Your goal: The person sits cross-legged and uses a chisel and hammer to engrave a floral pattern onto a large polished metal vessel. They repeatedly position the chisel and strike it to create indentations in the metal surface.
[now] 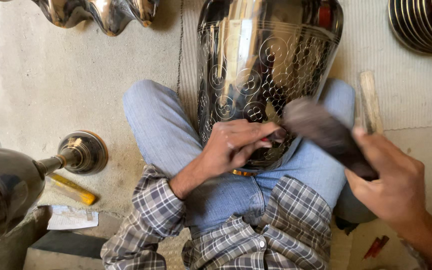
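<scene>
A large shiny black metal vase (261, 65) with engraved circle patterns lies across my lap, between my knees in blue jeans. My left hand (236, 145) rests on its lower side and pinches a small chisel (275, 136) against the surface. My right hand (393, 182) grips the handle of a dark wooden mallet (321, 130), whose blurred head is right by the chisel's end.
A black long-necked metal vessel (36, 170) lies at the left on the concrete floor, with a yellow tool (73, 189) and a paper (68, 217) beside it. A wooden stick (371, 102) lies at the right. Stacked dark plates (423, 22) sit top right, a wavy metal bowl (101, 12) top left.
</scene>
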A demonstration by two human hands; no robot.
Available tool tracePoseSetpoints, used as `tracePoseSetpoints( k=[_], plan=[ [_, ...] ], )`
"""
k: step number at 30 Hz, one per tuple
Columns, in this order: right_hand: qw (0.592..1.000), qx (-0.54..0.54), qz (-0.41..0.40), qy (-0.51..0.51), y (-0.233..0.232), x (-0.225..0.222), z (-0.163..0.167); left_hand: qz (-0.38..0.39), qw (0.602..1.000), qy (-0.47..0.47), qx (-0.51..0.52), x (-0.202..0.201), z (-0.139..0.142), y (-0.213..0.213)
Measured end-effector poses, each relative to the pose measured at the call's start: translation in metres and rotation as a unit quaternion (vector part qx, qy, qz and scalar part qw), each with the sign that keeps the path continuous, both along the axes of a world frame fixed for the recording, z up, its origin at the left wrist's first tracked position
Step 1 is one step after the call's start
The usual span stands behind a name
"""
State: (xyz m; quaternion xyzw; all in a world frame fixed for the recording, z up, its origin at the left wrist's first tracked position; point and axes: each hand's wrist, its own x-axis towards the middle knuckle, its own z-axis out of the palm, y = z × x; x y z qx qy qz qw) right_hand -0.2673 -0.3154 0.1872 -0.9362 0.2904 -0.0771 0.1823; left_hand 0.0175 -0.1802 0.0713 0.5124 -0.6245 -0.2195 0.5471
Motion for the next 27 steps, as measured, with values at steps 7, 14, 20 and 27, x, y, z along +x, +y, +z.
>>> tracePoseSetpoints(
  k=[7, 14, 20, 27],
  plan=[
    [0.993, 0.019, 0.067, 0.091, -0.023, 0.038, 0.040, 0.160, 0.985, 0.062, -0.025, -0.024, 0.004, 0.019],
    [0.935, -0.035, 0.086, 0.342, -0.029, 0.064, 0.069, 0.205, 0.953, 0.220, 0.035, -0.031, 0.006, 0.007],
    [0.989, -0.057, 0.089, 0.105, -0.044, 0.024, 0.044, 0.138, 0.968, 0.208, 0.004, -0.026, 0.011, 0.012],
    [0.966, -0.059, 0.043, 0.246, -0.030, 0.010, 0.034, 0.115, 0.992, 0.045, -0.010, -0.017, -0.003, 0.002]
  ],
)
